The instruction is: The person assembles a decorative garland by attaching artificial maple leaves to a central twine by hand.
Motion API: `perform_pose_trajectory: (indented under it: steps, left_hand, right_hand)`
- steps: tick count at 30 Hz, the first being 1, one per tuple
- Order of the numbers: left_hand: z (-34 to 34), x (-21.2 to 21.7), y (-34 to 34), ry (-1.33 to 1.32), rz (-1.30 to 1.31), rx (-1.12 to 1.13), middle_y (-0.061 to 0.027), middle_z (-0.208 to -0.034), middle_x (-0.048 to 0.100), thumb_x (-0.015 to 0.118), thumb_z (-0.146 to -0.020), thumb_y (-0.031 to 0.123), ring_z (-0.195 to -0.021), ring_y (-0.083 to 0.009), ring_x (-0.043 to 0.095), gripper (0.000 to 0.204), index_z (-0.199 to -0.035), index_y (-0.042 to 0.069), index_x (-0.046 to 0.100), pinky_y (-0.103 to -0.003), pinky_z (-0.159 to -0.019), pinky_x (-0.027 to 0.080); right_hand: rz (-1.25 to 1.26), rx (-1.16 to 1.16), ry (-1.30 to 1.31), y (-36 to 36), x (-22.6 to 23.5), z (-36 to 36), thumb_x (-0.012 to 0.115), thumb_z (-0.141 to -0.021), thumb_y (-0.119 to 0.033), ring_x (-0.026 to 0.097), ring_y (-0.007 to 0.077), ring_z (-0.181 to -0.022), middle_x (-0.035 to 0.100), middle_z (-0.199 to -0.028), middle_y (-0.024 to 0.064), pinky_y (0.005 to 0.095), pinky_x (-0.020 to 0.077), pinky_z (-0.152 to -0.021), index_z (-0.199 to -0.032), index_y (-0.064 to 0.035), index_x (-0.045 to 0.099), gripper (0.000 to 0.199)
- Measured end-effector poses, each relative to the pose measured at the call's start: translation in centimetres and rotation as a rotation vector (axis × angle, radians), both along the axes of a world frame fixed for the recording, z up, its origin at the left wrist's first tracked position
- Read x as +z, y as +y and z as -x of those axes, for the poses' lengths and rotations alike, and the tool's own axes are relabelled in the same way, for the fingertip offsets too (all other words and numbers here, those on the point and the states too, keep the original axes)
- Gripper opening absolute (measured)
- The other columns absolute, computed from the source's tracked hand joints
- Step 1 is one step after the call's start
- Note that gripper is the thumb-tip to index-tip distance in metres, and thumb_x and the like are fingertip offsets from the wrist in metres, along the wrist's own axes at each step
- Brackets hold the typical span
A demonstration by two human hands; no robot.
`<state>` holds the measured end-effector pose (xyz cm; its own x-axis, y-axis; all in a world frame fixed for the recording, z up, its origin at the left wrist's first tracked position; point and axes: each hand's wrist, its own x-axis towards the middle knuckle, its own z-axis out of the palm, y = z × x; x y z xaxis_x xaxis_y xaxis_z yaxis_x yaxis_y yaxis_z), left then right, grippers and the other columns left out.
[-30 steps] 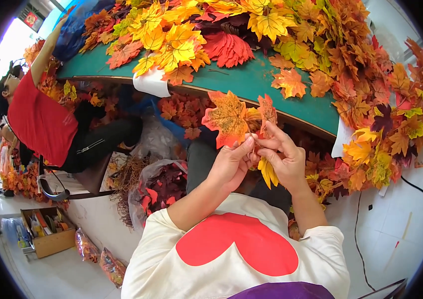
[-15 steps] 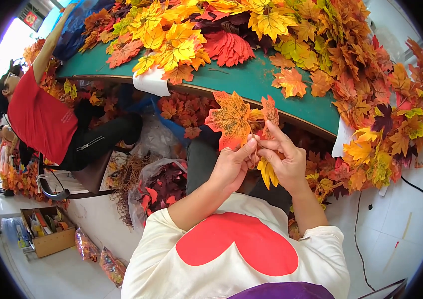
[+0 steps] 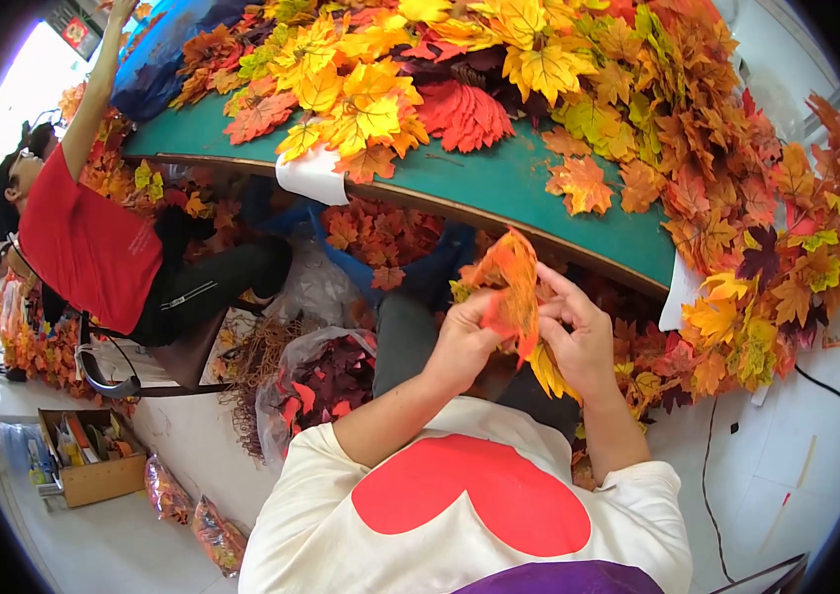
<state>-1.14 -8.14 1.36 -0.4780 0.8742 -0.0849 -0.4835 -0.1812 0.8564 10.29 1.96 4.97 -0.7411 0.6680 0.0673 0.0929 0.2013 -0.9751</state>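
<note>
In front of my lap, my left hand (image 3: pixel 466 339) pinches an orange artificial maple leaf (image 3: pixel 512 290), which stands edge-on and folded between my two hands. My right hand (image 3: pixel 580 335) is closed just beside it, index finger raised along the leaf and the other fingers bent inward. Below the right fingers hangs a yellow artificial leaf (image 3: pixel 548 372), seemingly part of the same small bunch. The stems and the fingertips' exact grip are hidden behind the orange leaf.
A green table (image 3: pixel 499 188) ahead carries heaps of yellow leaves (image 3: pixel 360 104), a red leaf stack (image 3: pixel 464 114) and orange leaves. Under it sits a blue bag of orange leaves (image 3: pixel 385 238). A clear bag of dark leaves (image 3: pixel 326 371) stands left. A red-shirted co-worker (image 3: pixel 88 238) sits far left.
The orange leaf, earlier spread flat toward me, has turned edge-on and come down between my hands. My left hand has shifted onto it; both hands are slightly lower.
</note>
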Motion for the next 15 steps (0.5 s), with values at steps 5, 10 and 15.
perform_pose_trajectory:
  steps: [5, 10, 15]
  left_hand:
    - [-0.4, 0.5, 0.2, -0.158, 0.011, -0.036, -0.0001, -0.082, 0.061, 0.052, -0.082, 0.003, -0.067, -0.0061, 0.053, 0.014, -0.092, 0.001, 0.062, -0.020, -0.061, 0.043]
    - [-0.6, 0.3, 0.3, -0.290, -0.002, -0.005, -0.0005, -0.077, 0.060, 0.055, -0.080, 0.001, -0.063, -0.0076, 0.053, 0.011, -0.088, 0.003, 0.061, -0.021, -0.059, 0.043]
    - [-0.8, 0.3, 0.3, -0.228, -0.007, 0.036, -0.0006, -0.077, 0.059, 0.056, -0.081, 0.003, -0.063, -0.0069, 0.052, 0.008, -0.088, 0.003, 0.061, -0.022, -0.058, 0.042]
  right_hand:
    - [-0.347, 0.055, -0.085, 0.3, 0.4, -0.4, 0.059, -0.074, 0.005, 0.063, 0.0155, -0.072, 0.063, -0.080, 0.0132, 0.0256, 0.0479, -0.071, -0.125, -0.0098, 0.047, 0.055]
    - [-0.348, 0.080, -0.152, -0.4, 0.7, -0.1, 0.060, -0.074, 0.002, 0.060, 0.0196, -0.068, 0.062, -0.072, 0.0112, 0.0276, 0.0476, -0.069, -0.129, -0.0140, 0.043, 0.060]
    - [-0.083, 0.068, -0.010, -0.7, 0.0, -0.3, 0.059, -0.074, 0.007, 0.061, 0.0120, -0.068, 0.064, -0.076, 0.0117, 0.0258, 0.0490, -0.066, -0.129, -0.0089, 0.043, 0.060]
